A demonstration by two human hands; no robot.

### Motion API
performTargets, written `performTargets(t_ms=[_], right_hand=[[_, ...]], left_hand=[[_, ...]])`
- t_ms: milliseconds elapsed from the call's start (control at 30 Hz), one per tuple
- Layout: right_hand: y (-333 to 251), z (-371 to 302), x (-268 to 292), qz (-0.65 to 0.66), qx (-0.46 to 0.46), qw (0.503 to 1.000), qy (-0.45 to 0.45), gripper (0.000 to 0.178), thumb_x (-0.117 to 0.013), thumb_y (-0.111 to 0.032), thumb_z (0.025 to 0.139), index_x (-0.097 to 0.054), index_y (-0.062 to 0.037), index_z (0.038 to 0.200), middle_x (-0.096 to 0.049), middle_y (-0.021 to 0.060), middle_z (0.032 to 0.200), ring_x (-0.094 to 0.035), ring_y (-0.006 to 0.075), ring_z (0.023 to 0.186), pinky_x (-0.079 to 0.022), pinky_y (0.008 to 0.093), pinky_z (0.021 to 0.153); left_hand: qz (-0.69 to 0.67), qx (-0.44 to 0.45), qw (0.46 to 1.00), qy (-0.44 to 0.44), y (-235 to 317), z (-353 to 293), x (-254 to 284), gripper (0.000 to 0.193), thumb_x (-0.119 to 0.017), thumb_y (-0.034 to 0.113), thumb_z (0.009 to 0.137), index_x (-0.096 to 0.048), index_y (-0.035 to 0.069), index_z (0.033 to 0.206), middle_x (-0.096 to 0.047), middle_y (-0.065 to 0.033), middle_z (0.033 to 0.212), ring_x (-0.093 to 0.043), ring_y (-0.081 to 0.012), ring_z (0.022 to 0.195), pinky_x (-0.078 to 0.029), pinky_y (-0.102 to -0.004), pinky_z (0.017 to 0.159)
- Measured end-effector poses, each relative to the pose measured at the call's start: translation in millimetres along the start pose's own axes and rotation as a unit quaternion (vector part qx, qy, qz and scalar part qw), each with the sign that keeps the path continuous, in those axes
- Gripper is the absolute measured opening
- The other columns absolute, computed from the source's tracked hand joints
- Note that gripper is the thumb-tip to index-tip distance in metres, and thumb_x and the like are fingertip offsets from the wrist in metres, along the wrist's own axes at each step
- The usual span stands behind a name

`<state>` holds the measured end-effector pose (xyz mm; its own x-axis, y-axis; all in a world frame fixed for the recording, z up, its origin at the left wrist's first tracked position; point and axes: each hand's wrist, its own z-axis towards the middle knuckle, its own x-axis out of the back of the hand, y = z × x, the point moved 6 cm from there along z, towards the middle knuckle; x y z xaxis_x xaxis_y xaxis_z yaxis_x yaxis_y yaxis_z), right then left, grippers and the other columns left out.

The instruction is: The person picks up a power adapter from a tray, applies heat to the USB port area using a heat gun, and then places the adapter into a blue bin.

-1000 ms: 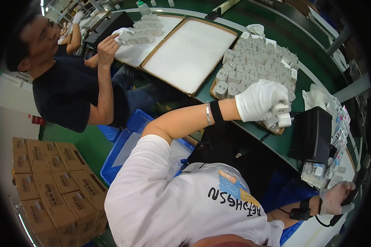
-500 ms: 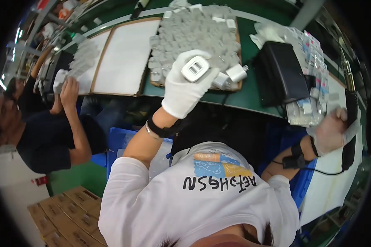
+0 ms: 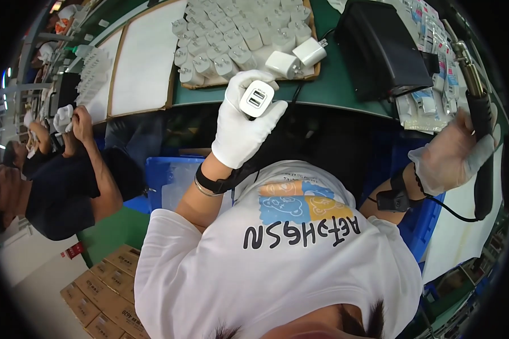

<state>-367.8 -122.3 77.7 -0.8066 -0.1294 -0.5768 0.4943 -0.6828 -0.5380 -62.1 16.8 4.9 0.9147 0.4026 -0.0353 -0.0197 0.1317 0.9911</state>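
My left hand [image 3: 243, 121], in a white glove, is closed around a white charger plug [image 3: 257, 99] with two rectangular ports facing up. It is just off the near edge of a board [image 3: 191, 86] of white chargers. Over at the far right, my right hand [image 3: 449, 152], in a thin translucent glove, is closed around a tool with a long black handle and a metal front end [image 3: 483, 169]. The thumb lies across the handle; some of the fingers are hidden behind it. Two chargers [image 3: 283, 64] lie on their sides at the board's near right corner.
A black box [image 3: 379, 51] stands on the green bench, right of the board. Bagged small parts [image 3: 430, 101] are heaped beyond it. White panels [image 3: 147, 56] lie to the left, where a co-worker's hand [image 3: 82, 124] holds a white piece. Blue bins [image 3: 169, 183] flank me; cartons [image 3: 104, 288] are stacked lower left.
The view has shifted, so the board sits higher in the picture. My left hand, with the charger, has come nearer to me, off the board. My right hand keeps the tool.
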Motion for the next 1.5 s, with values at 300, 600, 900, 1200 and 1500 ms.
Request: performTargets(t_ms=[300, 600, 900, 1200, 1500], right_hand=[[-6.8, -25.3, -67.4, 0.006, -0.200, 0.905, 0.375, 0.058, -0.038, -0.048, 0.094, -0.059, 0.0051, 0.107, -0.062, 0.0224, 0.106, -0.059, 0.0284, 0.103, -0.043, 0.0436, 0.097], [15.7, -51.6, -52.4, -0.246, -0.049, 0.929, -0.271, 0.067, -0.031, -0.056, 0.093, -0.049, 0.0053, 0.114, -0.066, 0.0211, 0.086, -0.064, 0.0243, 0.076, -0.050, 0.0330, 0.080], [27.2, -77.4, -66.4, -0.264, -0.087, 0.911, -0.304, 0.070, -0.031, -0.060, 0.092, -0.046, 0.0059, 0.112, -0.066, 0.0203, 0.086, -0.064, 0.0213, 0.068, -0.052, 0.0283, 0.068], [25.7, -88.4, -68.3, -0.275, -0.029, 0.869, -0.410, 0.073, -0.035, -0.062, 0.089, -0.054, 0.0071, 0.098, -0.066, 0.0179, 0.087, -0.063, 0.0173, 0.065, -0.051, 0.0236, 0.065], [16.2, -93.0, -71.2, -0.222, -0.051, 0.882, -0.414, 0.069, -0.039, -0.060, 0.089, -0.055, 0.0066, 0.098, -0.066, 0.0189, 0.089, -0.063, 0.0189, 0.067, -0.051, 0.0244, 0.065]], left_hand=[[0.082, 0.021, 0.996, 0.002, -19.2, -16.9, 13.6, 0.046, -0.068, -0.001, 0.074, -0.045, 0.007, 0.113, -0.055, -0.0037, 0.097, -0.052, -0.0085, 0.084, -0.046, -0.0221, 0.073], [0.148, 0.043, 0.988, 0.023, -20.3, -27.3, 24.8, 0.050, -0.068, -0.004, 0.072, -0.042, 0.007, 0.113, -0.056, -0.0055, 0.097, -0.055, -0.0115, 0.081, -0.049, -0.0244, 0.070], [0.097, 0.012, 0.995, 0.019, -34.4, -28.4, 27.4, 0.051, -0.066, -0.007, 0.070, -0.042, 0.007, 0.112, -0.057, -0.0064, 0.100, -0.055, -0.0114, 0.086, -0.047, -0.0236, 0.075], [0.085, 0.023, 0.996, 0.009, -37.8, -29.0, 17.5, 0.052, -0.066, -0.008, 0.069, -0.042, 0.008, 0.112, -0.057, -0.0062, 0.100, -0.054, -0.0120, 0.087, -0.046, -0.0242, 0.077], [0.092, 0.033, 0.995, 0.015, -43.0, -30.3, 12.5, 0.050, -0.066, -0.008, 0.068, -0.045, 0.008, 0.110, -0.053, -0.0053, 0.099, -0.052, -0.0126, 0.087, -0.045, -0.0245, 0.078]])
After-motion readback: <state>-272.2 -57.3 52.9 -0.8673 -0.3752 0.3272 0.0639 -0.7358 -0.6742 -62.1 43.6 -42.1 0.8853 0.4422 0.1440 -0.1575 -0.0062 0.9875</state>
